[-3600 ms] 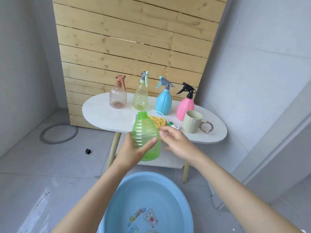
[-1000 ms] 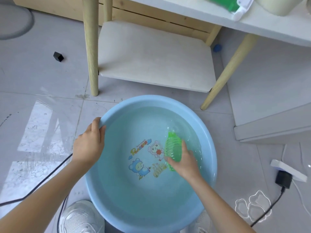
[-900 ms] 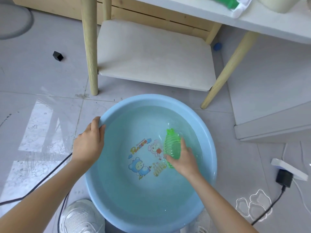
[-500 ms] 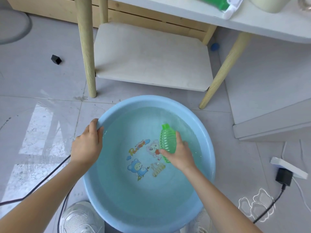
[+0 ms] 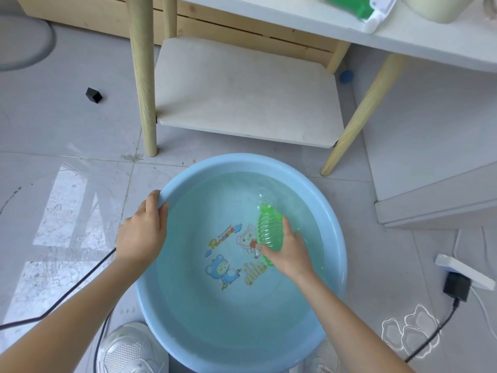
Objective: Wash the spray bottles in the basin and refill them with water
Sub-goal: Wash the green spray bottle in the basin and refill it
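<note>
A round light-blue basin [image 5: 333, 238] holding water stands on the floor in front of me, with cartoon figures printed on its bottom. My right hand [image 5: 289, 251] grips the base of a ribbed green bottle [image 5: 269, 228] without its spray head. The bottle lies tilted in the water at the basin's right side, neck pointing away from me, with bubbles around the neck. My left hand [image 5: 142, 232] grips the basin's left rim, fingers curled over its edge.
A white table with pale wooden legs [image 5: 142, 76] and a lower shelf [image 5: 247, 87] stands just beyond the basin. On its top edge lie a green-and-white object [image 5: 357, 8] and a cream cup [image 5: 435, 6]. A black cable [image 5: 67, 294], a charger [image 5: 457, 286] and my shoes [image 5: 129, 348] lie nearby.
I have gone from holding the green bottle by the table to dipping it in the basin. Over the last second my right hand shifted it slightly and pushed its neck down into the water.
</note>
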